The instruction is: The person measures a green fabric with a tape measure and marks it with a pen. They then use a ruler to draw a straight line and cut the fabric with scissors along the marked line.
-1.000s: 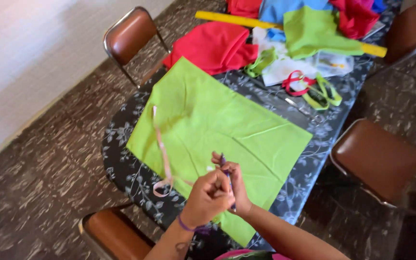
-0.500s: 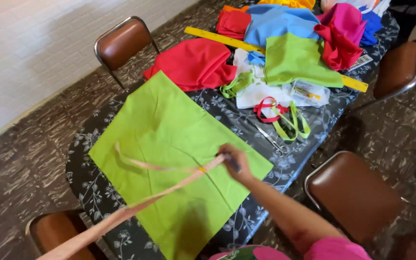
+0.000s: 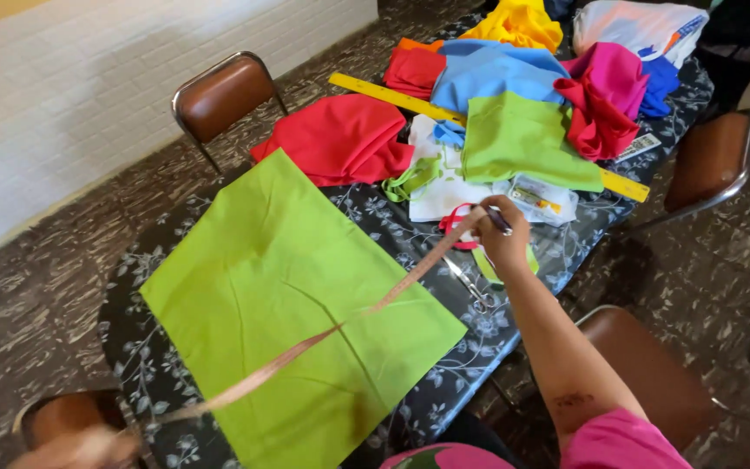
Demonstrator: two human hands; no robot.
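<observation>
We take the lime-green cloth as our landmark: it lies flat, spread on the surface, which wears a dark cover printed with pale flowers. Left of the cloth we see a pale brick wall and a dark, streaked floor. At the cloth's near left corner our left hand shows only as a blur at the lower edge; it seems closed on one end of the tape measure, though we cannot tell its grip for sure. The tape measure runs taut and slanted above the cloth, from that corner up to the right. Beyond the cloth's far corner stands a brown chair, and just right of that corner a red cloth lies bunched. Farther back from the cloth lies a yellow ruler among folded blue, green, pink and yellow fabrics. Right of the cloth, scissors lie on the bare cover. Above them our right hand is closed, pinching the tape's other end together with a dark pen; the forearm stretches out from the lower right, wrist raised off the surface. Two more brown chairs stand right of the cloth, one near, one far.
</observation>
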